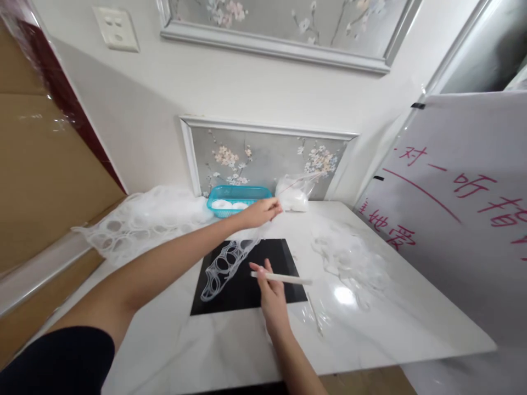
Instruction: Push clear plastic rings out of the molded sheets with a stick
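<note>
My left hand (pixel 261 213) reaches across the tabletop with its fingertips pinched together. From them a thin, clear-white sheet with round cut-outs (pixel 228 264) slants down to the left over a black mat (pixel 255 288). My right hand (pixel 272 299) is over the right part of the mat. Between its thumb and fingers is a slim white stick-like tool (pixel 290 280), pointing right; its exact kind does not show. Just behind my left hand stands a turquoise plastic basket (pixel 240 192) holding white round pieces (pixel 222 204).
A heap of white perforated sheets (pixel 154 216) lies at the left. Loose clear film scraps (pixel 349 258) and a thin stick (pixel 315 314) are on the right side of the white table (pixel 391 329). A clear bag with white contents (pixel 294 197) stands against the wall.
</note>
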{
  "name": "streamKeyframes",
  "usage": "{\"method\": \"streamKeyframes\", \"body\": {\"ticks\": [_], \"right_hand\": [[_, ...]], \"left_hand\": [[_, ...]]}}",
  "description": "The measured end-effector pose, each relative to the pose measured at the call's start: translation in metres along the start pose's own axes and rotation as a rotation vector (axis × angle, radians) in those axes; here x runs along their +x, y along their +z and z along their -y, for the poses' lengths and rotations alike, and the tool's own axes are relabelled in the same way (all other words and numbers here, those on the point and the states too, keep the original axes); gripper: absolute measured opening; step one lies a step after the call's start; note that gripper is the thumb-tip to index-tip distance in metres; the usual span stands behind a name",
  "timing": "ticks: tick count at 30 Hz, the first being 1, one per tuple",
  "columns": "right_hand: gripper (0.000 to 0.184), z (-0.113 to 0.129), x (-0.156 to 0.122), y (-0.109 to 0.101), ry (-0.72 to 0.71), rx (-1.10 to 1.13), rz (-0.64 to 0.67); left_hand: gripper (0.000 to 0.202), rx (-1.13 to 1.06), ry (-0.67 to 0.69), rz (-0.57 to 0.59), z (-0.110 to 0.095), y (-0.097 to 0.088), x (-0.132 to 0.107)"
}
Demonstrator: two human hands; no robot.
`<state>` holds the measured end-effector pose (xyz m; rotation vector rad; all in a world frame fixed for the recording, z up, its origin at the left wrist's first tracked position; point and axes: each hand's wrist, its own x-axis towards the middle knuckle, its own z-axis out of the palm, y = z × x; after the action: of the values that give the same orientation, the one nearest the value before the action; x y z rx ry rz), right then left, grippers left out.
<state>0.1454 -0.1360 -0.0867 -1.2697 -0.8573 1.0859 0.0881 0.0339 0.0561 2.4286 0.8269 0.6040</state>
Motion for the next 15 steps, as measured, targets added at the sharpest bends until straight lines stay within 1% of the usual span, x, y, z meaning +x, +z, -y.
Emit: {"method": "streamKeyframes", "body": {"ticks": [2, 5, 7, 8, 10, 12, 14, 15], "right_hand": [[0.053, 0.002, 0.001, 0.020, -0.060, -0.051, 0.129], [0.051, 0.011, -0.001, 0.044, -0.209, -0.095, 0.213], [0.049, 0.017, -0.001, 0.051, -0.275, -0.128, 0.240], [0.048, 0.020, 0.001, 0.050, -0.290, -0.145, 0.243], [0.045, 0.030, 0.011, 0.038, -0.300, -0.173, 0.210], [0.044, 0.050, 0.029, 0.012, -0.314, -0.188, 0.125], [0.048, 0.082, 0.051, -0.022, -0.344, -0.160, 0.042], [0.049, 0.102, 0.061, -0.039, -0.378, -0.107, -0.012]], "left_hand": [[0.018, -0.081, -0.027, -0.048, -0.012, -0.015, 0.000], [0.017, -0.188, -0.064, -0.142, -0.026, -0.031, 0.001], [0.016, -0.256, -0.075, -0.240, -0.033, -0.041, 0.003], [0.017, -0.287, -0.074, -0.296, -0.036, -0.048, 0.003], [0.018, -0.333, -0.064, -0.410, -0.044, -0.064, 0.002], [0.020, -0.358, -0.049, -0.517, -0.050, -0.085, -0.002], [0.020, -0.376, -0.029, -0.648, -0.053, -0.108, -0.008], [0.020, -0.391, -0.016, -0.729, -0.053, -0.119, -0.012]]}}
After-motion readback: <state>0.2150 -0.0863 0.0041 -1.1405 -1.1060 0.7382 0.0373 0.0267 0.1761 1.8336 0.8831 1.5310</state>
